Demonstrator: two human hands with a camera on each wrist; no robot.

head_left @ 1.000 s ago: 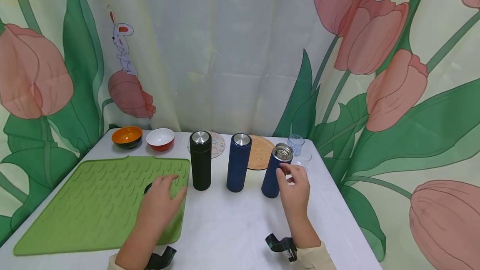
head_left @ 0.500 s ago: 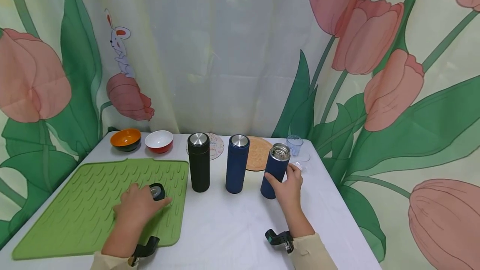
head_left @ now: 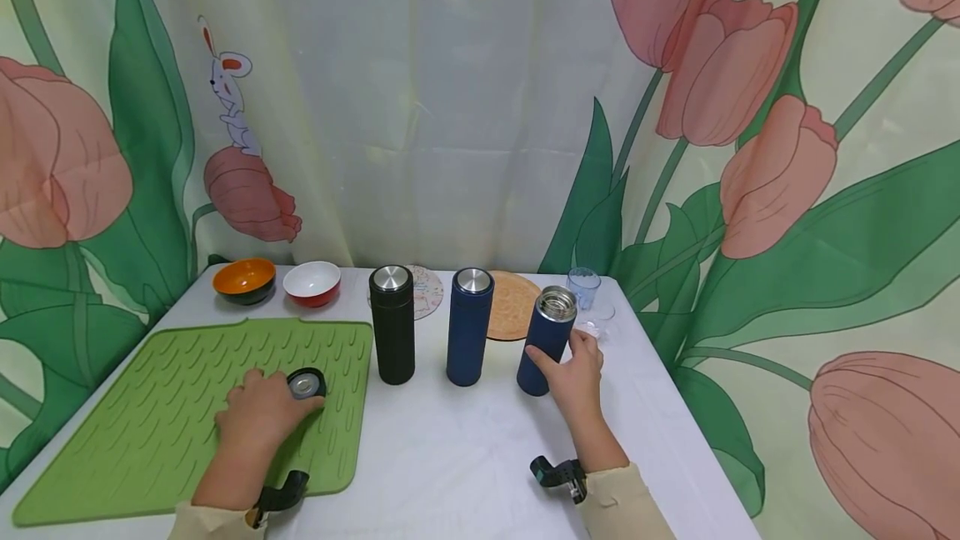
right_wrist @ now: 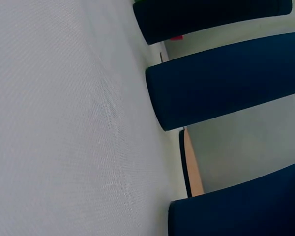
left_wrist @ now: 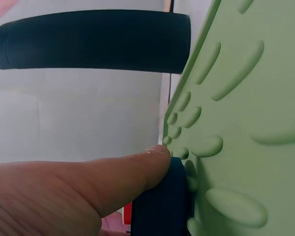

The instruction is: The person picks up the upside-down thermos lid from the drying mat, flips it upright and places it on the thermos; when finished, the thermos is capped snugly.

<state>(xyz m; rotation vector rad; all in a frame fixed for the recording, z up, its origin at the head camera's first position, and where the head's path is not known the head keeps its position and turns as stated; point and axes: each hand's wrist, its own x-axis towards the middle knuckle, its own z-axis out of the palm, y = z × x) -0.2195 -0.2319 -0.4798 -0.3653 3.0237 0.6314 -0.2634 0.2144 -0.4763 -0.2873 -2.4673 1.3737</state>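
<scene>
A person's left hand [head_left: 258, 417] curls its fingers over a small round dark lid with a steel centre [head_left: 306, 382] lying on the ribbed green silicone mat [head_left: 150, 423], near its right edge. The right hand [head_left: 576, 369] wraps loosely round the lower body of an open, lidless dark-blue steel flask [head_left: 546, 341], which leans slightly to the left on the white table [head_left: 450, 448]. A capped blue flask [head_left: 468, 326] and a capped black flask [head_left: 392, 323] stand just to its left. By the look of it, the lid is being handled while the open flask is steadied; any move from here calls for a firm pinch on the lid and an upright flask.
</scene>
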